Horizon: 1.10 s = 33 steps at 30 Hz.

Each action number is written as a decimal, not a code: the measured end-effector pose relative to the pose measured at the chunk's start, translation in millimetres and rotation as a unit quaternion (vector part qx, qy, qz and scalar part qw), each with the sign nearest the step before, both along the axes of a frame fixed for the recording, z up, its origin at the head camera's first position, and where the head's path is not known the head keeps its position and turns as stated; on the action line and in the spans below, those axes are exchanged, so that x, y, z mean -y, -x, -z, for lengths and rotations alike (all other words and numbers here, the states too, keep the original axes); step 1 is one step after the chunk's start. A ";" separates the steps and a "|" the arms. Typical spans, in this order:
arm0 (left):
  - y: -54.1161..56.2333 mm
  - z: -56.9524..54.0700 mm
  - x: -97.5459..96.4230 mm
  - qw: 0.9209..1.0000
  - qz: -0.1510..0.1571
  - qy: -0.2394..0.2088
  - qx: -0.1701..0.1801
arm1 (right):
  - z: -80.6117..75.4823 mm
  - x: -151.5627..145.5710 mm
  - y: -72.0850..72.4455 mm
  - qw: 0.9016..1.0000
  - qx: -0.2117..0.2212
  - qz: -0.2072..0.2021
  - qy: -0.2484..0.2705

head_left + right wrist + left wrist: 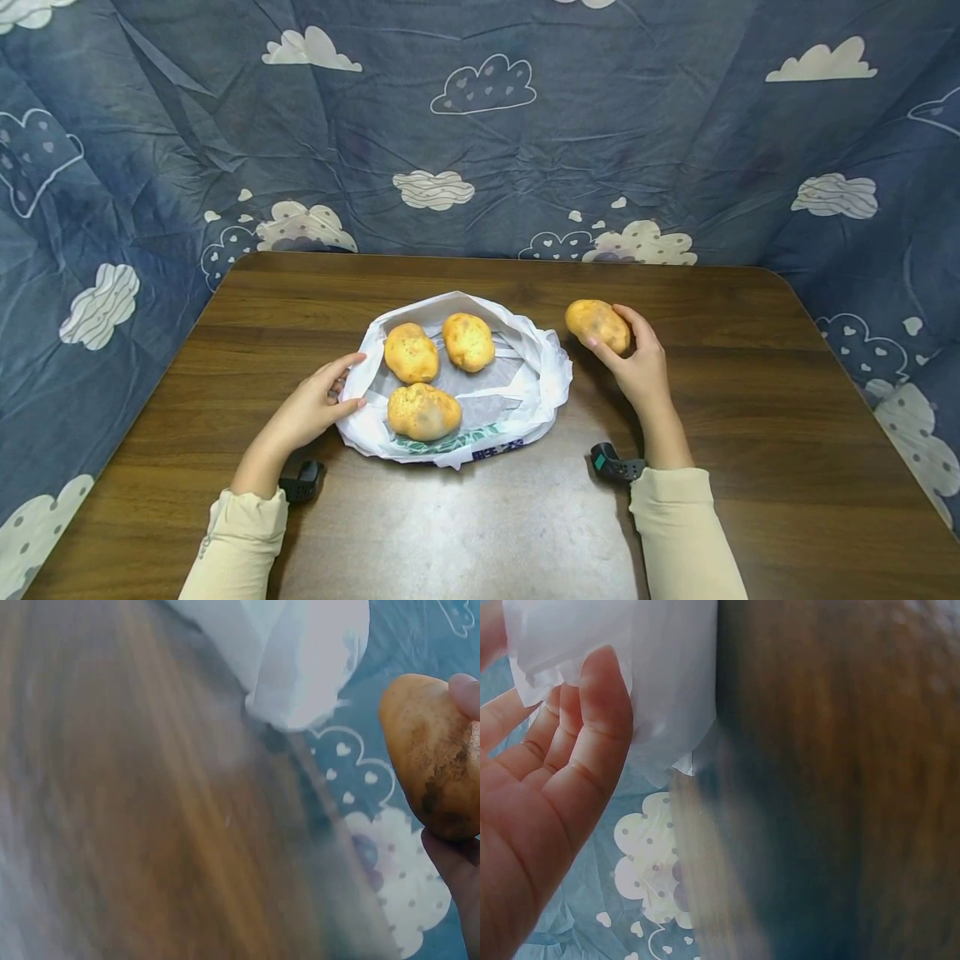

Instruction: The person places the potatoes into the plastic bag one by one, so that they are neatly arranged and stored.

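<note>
A white plastic bag (555, 375) lies wide open on the table, with green and dark print on its near side. Inside it are three yellow potatoes: one at the back left (411, 353), another at the back right (468, 342), a third in front (424, 412). My left hand (311, 404) holds the bag's left edge; the left wrist view has the curled fingers (604, 724) against the white plastic. To the right of the bag, my right hand (637, 362) grips another potato (596, 323) between thumb and fingers. Dark marks show on this potato (431, 757) in the right wrist view.
The brown wooden table (750, 400) reaches back to a blue cloth (480, 150) printed with clouds. A black band with a small device sits on each wrist, the left (302, 482) and the right (617, 464).
</note>
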<state>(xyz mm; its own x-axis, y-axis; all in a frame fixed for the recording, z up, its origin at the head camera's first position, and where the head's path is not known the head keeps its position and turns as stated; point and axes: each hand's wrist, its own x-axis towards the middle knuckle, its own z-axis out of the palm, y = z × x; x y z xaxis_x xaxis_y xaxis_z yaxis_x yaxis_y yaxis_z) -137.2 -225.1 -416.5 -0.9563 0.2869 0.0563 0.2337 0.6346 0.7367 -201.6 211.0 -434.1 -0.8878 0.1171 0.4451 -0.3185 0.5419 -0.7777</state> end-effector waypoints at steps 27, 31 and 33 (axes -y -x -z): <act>-0.7 -1.0 0.0 1.000 0.002 0.000 -0.001 | -57.1 70.3 -34.7 0.981 0.012 -0.192 0.025; -0.6 -1.0 0.0 1.000 0.002 -0.001 0.000 | -54.2 77.5 -35.4 0.972 0.022 -0.233 0.033; -0.6 -1.0 0.1 1.000 0.002 -0.001 0.001 | -52.8 80.8 -36.3 0.967 0.027 -0.250 0.032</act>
<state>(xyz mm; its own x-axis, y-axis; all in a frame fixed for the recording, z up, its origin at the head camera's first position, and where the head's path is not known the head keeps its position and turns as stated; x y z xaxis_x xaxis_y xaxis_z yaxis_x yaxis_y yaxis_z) -136.6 -225.2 -415.5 -0.9554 0.2899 0.0557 0.2348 0.6316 0.7389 -165.3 130.2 -381.3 -0.8623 -0.3079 0.4020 -0.4860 0.2803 -0.8278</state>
